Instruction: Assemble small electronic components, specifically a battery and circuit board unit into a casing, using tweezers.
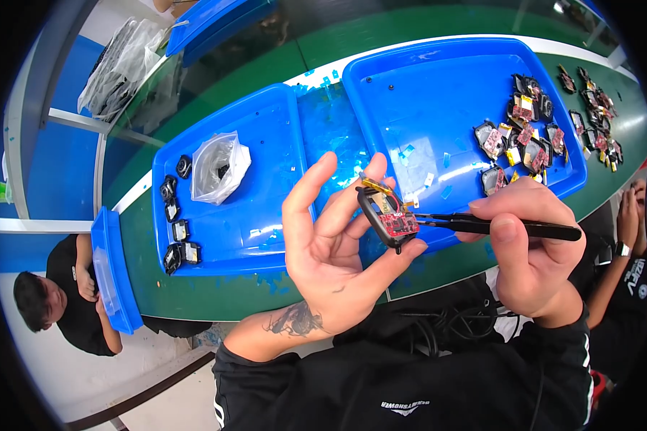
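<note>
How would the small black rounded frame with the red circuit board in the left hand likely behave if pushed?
The small black rounded frame is probably stiff, looking unbent in the left hand. The red circuit board seems fragile, with tiny components exposed. The thin yellow strip along its upper end may bend easily.

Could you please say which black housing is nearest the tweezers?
The housing in the left hand; the visible others lie in blue trays or on the table.

We observe a green worktable (208, 305), blue panels (72, 158) within a white frame (32, 226) at left, and pale flooring (180, 395) below.
</note>
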